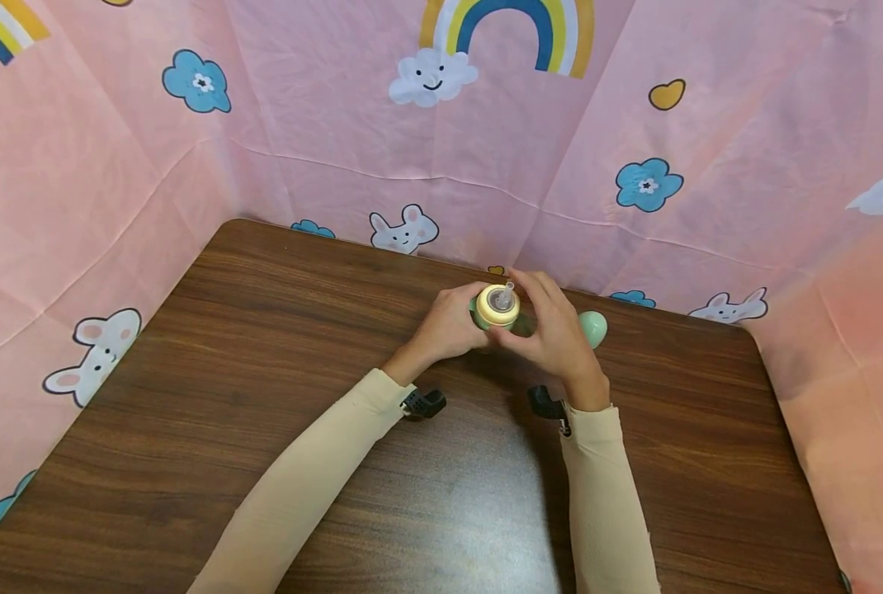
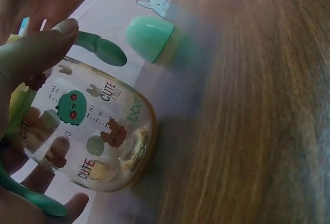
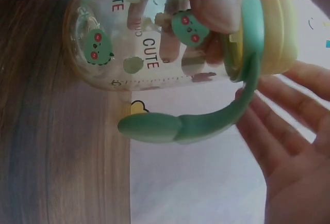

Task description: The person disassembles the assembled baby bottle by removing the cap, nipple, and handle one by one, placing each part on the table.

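A clear baby bottle [image 1: 498, 305] printed with cartoon animals and "CUTE" is held just above the far part of the wooden table [image 1: 263, 371]. It has a pale yellow collar [image 3: 281, 33], a clear teat and green handles [image 3: 191, 126]. My left hand [image 1: 449, 326] grips the bottle's body [image 2: 98, 136], thumb [image 2: 36, 53] on one side and fingers underneath. My right hand [image 1: 553, 330] holds it at the collar, thumb [image 3: 216, 2] pressed by the handle ring. A mint green cap [image 1: 593, 328] lies on the table just right of my right hand, also near the bottle's base [image 2: 149, 38].
A pink cloth [image 1: 635, 124] printed with rainbows, clouds and bunnies stands as walls behind and on both sides of the table. The brown wood surface stretches bare toward me and to the left. Beige sleeves [image 1: 323, 462] cover both forearms.
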Motion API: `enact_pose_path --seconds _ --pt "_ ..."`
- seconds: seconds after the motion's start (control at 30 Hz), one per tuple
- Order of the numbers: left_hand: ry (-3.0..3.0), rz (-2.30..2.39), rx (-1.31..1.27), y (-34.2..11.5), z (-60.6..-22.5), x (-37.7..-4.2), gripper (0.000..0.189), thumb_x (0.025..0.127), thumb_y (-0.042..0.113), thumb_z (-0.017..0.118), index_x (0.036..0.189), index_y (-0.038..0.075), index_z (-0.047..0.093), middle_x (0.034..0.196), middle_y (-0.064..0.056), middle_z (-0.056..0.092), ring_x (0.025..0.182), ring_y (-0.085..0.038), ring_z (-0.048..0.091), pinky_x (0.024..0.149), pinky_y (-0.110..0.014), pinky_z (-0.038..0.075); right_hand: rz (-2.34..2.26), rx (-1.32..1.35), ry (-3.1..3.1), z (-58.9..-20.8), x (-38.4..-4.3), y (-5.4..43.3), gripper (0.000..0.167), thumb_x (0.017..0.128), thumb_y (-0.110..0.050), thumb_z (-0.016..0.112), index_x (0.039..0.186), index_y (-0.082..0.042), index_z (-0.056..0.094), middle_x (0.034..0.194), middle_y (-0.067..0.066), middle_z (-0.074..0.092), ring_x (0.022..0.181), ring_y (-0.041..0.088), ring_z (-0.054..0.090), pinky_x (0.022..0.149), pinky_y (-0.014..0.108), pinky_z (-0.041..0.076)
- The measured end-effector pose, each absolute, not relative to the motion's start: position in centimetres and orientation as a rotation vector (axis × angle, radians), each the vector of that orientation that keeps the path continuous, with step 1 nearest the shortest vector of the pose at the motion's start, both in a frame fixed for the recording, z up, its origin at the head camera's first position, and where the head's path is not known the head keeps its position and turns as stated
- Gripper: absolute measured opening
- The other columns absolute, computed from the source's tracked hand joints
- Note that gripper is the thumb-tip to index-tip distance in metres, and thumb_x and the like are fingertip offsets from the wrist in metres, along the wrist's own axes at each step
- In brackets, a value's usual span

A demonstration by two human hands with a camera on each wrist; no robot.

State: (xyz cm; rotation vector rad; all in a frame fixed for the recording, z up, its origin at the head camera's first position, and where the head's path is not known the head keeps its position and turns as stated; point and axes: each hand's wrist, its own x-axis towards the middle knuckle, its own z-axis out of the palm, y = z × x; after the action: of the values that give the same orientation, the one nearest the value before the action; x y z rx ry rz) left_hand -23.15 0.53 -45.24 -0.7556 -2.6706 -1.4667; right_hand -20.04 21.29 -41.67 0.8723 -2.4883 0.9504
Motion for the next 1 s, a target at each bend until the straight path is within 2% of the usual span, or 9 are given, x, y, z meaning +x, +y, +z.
enact_pose_path --seconds 0.13,0.27,0.47,0.6,1.0 --pt "-2.676 -1.465 -0.723 0.61 -45.38 -23.21 0.074 0.077 0.01 0.096 0.144 0.001 0.066 0.134 -0.012 0.074 0.122 -0.028 0.069 0.107 -0.043 0.053 0.918 0.807 -2.472 -41.77 -20.04 21.11 0.083 0.08 -0.028 0.1 0.147 0.002 0.062 0.115 0.016 0.063 0.103 0.032 0.063 0.089 0.05 0.055" --pt "-2.656 -1.481 -0.706 0.68 -45.36 -23.15 0.075 0.076 0.007 0.096 0.144 0.002 0.066 0.135 -0.012 0.073 0.123 -0.029 0.068 0.108 -0.043 0.052 0.86 0.765 -2.466 -41.93 -20.24 20.85 0.081 0.079 -0.033 0.101 0.143 0.002 0.065 0.103 0.015 0.059 0.093 0.032 0.058 0.08 0.046 0.051" --pt "-2.644 -1.494 -0.683 0.77 -45.27 -22.99 0.074 0.078 0.008 0.095 0.145 0.001 0.065 0.136 -0.013 0.072 0.124 -0.029 0.067 0.108 -0.044 0.052 0.845 0.758 -2.474 -41.98 -20.29 20.74 0.082 0.08 -0.035 0.1 0.143 0.003 0.064 0.101 0.013 0.058 0.093 0.036 0.057 0.08 0.046 0.049" --pt "-2.645 -1.492 -0.681 0.85 -45.28 -22.96 0.074 0.079 0.009 0.094 0.146 0.001 0.064 0.137 -0.013 0.071 0.125 -0.03 0.067 0.109 -0.045 0.051 0.837 0.76 -2.477 -41.96 -20.27 20.82 0.08 0.082 -0.035 0.097 0.143 0.005 0.064 0.101 0.014 0.058 0.092 0.033 0.055 0.08 0.046 0.049" --pt "-2.624 -1.501 -0.704 0.82 -45.59 -23.2 0.073 0.081 0.011 0.094 0.146 0.002 0.064 0.138 -0.013 0.071 0.126 -0.029 0.066 0.11 -0.043 0.051 0.881 0.765 -2.462 -41.72 -20.2 20.91 0.075 0.085 -0.029 0.097 0.144 0.004 0.065 0.105 0.015 0.063 0.096 0.039 0.061 0.084 0.049 0.052"
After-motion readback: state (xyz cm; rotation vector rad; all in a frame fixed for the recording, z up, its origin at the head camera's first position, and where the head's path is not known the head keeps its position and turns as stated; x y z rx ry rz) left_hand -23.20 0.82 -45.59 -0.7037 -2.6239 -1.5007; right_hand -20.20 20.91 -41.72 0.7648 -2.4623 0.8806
